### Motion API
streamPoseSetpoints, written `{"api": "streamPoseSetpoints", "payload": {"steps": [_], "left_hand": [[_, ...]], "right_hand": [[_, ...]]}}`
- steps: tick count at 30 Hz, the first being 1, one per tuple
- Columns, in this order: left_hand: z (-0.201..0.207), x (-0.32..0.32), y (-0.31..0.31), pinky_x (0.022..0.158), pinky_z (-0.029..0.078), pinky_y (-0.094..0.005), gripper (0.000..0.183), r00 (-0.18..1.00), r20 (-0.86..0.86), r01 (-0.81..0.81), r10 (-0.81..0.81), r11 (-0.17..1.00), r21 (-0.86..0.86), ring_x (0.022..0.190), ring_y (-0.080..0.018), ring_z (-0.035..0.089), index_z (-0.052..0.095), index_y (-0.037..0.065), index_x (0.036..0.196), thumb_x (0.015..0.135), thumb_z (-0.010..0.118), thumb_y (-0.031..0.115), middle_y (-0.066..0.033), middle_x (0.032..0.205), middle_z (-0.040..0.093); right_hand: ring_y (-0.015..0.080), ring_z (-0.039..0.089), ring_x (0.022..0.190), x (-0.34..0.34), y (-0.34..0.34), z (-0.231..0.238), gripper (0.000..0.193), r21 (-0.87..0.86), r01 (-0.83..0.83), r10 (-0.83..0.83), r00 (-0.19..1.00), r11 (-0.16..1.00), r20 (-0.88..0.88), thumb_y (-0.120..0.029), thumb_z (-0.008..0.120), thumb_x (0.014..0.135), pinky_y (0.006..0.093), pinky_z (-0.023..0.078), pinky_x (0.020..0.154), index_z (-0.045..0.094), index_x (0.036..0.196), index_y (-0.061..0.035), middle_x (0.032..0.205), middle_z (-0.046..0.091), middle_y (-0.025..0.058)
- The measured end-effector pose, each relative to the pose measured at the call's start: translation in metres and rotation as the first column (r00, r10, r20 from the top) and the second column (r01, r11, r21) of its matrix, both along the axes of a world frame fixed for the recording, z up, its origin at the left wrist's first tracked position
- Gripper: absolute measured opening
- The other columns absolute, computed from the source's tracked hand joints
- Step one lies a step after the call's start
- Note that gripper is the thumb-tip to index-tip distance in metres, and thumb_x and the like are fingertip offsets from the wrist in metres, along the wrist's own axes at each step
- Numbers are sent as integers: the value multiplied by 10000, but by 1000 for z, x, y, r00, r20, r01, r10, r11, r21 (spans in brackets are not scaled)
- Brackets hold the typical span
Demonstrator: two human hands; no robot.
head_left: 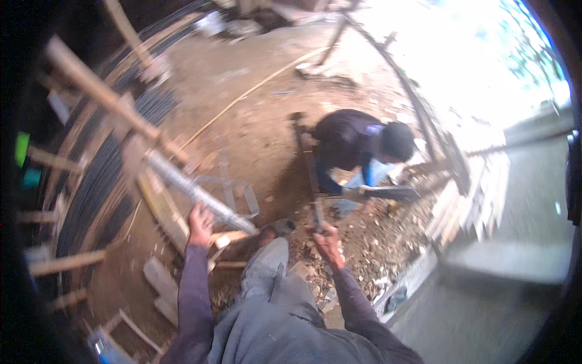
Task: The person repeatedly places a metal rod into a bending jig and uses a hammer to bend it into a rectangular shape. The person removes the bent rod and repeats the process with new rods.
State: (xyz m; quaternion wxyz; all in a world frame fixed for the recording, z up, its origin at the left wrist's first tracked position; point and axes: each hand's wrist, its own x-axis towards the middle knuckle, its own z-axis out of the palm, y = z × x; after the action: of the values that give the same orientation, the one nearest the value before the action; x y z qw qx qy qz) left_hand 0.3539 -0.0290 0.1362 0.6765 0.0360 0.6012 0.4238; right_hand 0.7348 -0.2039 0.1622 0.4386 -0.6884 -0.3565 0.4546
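My left hand [200, 225] is closed on the lower part of a grey metal pole [182, 183]. The pole slants up to the left, in line with a long wooden post [109, 97]. My right hand [329, 244] grips the lower end of a long, thin tool [310, 167]. A small dark head at its far end makes it look like a hammer, but blur hides the detail. The tool points away from me, just left of a crouching person [348, 139]. Between my hands, my shoe [267, 261] stands on the ground.
The crouching person holds a dark flat object [394, 193]. Metal rods [97, 188] and wooden posts line the left side. A metal frame [227, 185] lies ahead on the dirt. Rubble [370, 249] covers the ground to the right, before stacked boards [470, 200] and a grey concrete surface [521, 224].
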Motion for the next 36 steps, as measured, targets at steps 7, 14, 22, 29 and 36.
{"api": "streamPoseSetpoints", "payload": {"steps": [7, 14, 22, 29, 36], "left_hand": [[-39, -94, -41, 412, 206, -237, 283, 966, 227, 66, -125, 966, 251, 474, -52, 294, 503, 196, 906, 1016, 548, 453, 79, 573, 275], [-77, -116, -74, 415, 284, -244, 294, 998, 25, 58, -64, 977, 206, 477, -56, 366, 537, 188, 920, 1007, 571, 466, 78, 573, 373], [-23, -79, -48, 514, 418, -318, 244, 972, 45, 226, -232, 968, 107, 694, -168, 585, 593, 157, 967, 976, 628, 398, 3, 811, 607], [47, -27, -8, 898, 509, -346, 248, 891, 269, 295, -365, 917, 269, 966, -183, 639, 659, 63, 1129, 981, 589, 250, -55, 1039, 681], [90, -67, -5, 825, 568, -438, 208, 928, -50, 372, -370, 910, 183, 901, -271, 710, 617, 54, 1075, 951, 627, 220, -77, 904, 680]], "right_hand": [[203, 670, 745, -34, -50, 32, 266, -259, -47, 92, 982, 965, 166, -285, 725, 842, 377, 508, 664, 695, 900, -27, 752, 679, 112], [430, 665, 837, -47, -124, 27, 420, -413, -97, 288, 855, 906, 431, -370, 700, 794, 507, 497, 711, 668, 980, 4, 884, 672, 261], [310, 674, 752, -35, -161, 13, 381, -323, 64, 65, 925, 944, 374, -345, 745, 786, 437, 517, 699, 709, 978, -17, 817, 696, 192], [125, 613, 719, -25, -153, 5, 221, -64, 173, -168, 983, 983, 75, -115, 663, 798, 347, 501, 611, 735, 962, 14, 782, 697, 70], [83, 503, 568, -18, -125, 24, 211, -105, 244, -232, 967, 964, 109, -200, 776, 848, 272, 388, 532, 666, 807, -25, 646, 567, -20]]}}
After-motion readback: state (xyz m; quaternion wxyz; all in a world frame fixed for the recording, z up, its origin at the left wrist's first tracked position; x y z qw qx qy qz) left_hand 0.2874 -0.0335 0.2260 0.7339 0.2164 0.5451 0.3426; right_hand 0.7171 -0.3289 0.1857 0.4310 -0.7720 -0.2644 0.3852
